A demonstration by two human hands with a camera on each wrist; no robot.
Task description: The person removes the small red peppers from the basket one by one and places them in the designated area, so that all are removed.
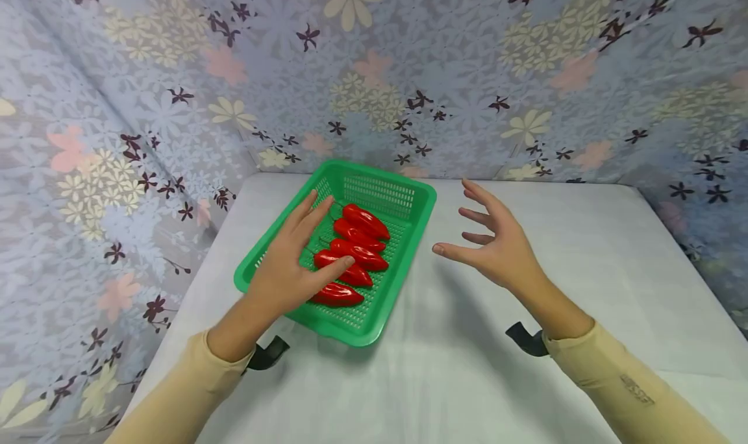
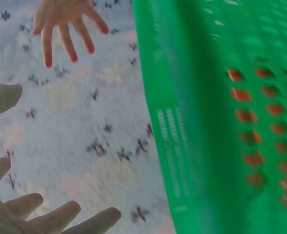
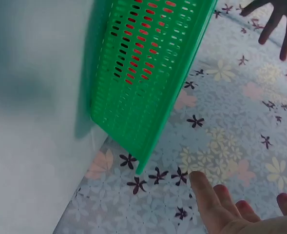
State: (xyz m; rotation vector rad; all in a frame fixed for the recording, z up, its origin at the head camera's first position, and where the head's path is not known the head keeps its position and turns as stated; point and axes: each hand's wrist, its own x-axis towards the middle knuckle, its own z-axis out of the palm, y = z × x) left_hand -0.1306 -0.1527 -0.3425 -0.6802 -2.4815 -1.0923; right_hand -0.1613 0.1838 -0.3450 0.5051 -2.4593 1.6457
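A green perforated plastic basket (image 1: 403, 282) stands on the white table, turned at an angle. Several shiny red peppers (image 1: 359, 254) lie inside it in a row, their thin stems toward the left. Over the basket's left side hovers my left hand (image 1: 289, 265), fingers spread and thumb pointing right; it covers part of the lowest peppers in the head view. My right hand (image 1: 497, 239) is in the air to the right of the basket, fingers apart and slightly bent, with nothing in it. Through the basket's slots (image 3: 136, 61) red shows in the right wrist view.
The white-covered table (image 1: 584, 249) extends to the right of the basket. Floral-patterned cloth (image 1: 444, 74) rises behind the table and along its left side. A dark strap (image 1: 267, 353) hangs at the left wrist, and another strap (image 1: 526, 340) at the right.
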